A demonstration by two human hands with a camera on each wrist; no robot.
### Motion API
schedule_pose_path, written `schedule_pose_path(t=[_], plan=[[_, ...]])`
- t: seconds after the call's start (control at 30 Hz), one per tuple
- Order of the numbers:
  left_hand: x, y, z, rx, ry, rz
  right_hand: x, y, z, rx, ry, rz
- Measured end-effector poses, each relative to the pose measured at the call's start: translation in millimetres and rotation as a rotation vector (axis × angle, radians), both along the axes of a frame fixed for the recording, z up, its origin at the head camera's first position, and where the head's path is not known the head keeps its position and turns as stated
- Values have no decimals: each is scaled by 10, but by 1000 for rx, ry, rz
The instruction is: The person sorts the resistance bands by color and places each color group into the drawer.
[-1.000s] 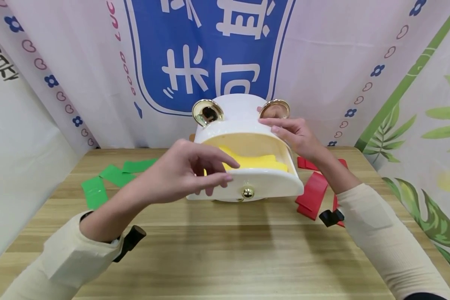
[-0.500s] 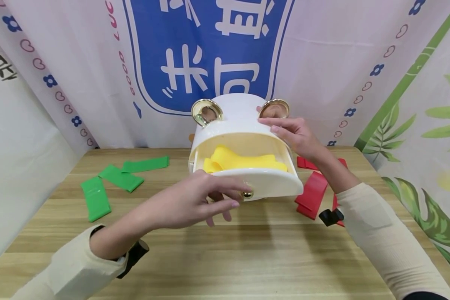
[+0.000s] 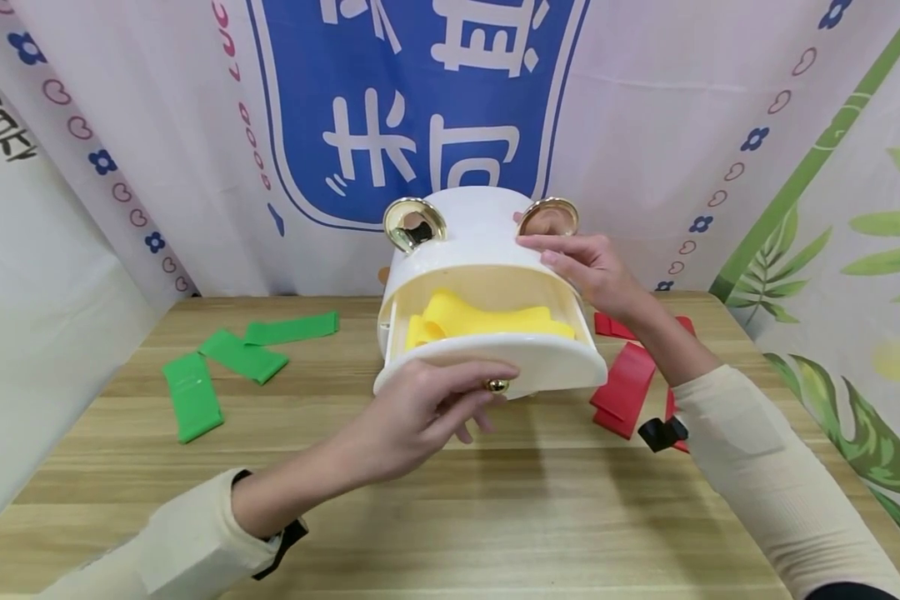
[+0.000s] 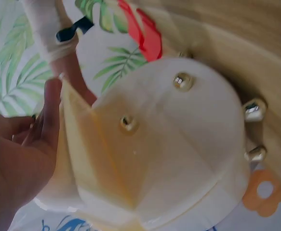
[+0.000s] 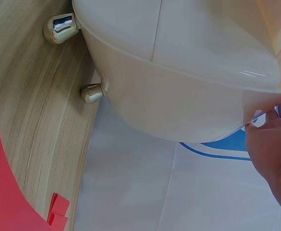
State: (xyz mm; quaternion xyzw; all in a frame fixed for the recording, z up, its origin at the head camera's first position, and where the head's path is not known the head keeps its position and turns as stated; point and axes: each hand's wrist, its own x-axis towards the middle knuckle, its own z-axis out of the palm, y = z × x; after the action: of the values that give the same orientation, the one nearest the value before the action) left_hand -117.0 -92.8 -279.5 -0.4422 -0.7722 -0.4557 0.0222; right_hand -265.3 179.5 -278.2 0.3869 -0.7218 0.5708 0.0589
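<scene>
A white storage box (image 3: 480, 218) with round gold ears stands at the back of the table. Its top drawer (image 3: 570, 358) is pulled out, and folded yellow strips (image 3: 487, 320) lie inside. My left hand (image 3: 420, 417) pinches the gold drawer knob (image 3: 497, 386) between thumb and index finger. In the left wrist view that hand (image 4: 22, 159) is at the drawer's front, with the knob hidden. My right hand (image 3: 588, 271) rests on the box's upper right side, its fingers by the gold right ear (image 3: 551, 218). The right wrist view shows this hand (image 5: 273, 144) touching the box's side.
Several green strips (image 3: 243, 354) lie on the table to the left. Red strips (image 3: 626, 387) lie on the right, near the right forearm. Two lower drawers carry a gold knob (image 4: 127, 123) and another gold knob (image 4: 182, 82). A printed curtain (image 3: 637, 108) hangs close behind the box.
My left hand has moved down and right from above the drawer's front edge to its knob. The green strips have come into fuller view. The right hand has stayed in place.
</scene>
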Motion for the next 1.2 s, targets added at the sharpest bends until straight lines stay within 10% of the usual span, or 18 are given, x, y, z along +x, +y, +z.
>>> schedule_pose_path(t=[0.83, 1.2], plan=[[-168, 43, -41, 120, -38, 19, -4, -10, 7, 15, 10, -21], [-515, 68, -7, 126, -125, 62, -10, 7, 14, 40, 20, -30]])
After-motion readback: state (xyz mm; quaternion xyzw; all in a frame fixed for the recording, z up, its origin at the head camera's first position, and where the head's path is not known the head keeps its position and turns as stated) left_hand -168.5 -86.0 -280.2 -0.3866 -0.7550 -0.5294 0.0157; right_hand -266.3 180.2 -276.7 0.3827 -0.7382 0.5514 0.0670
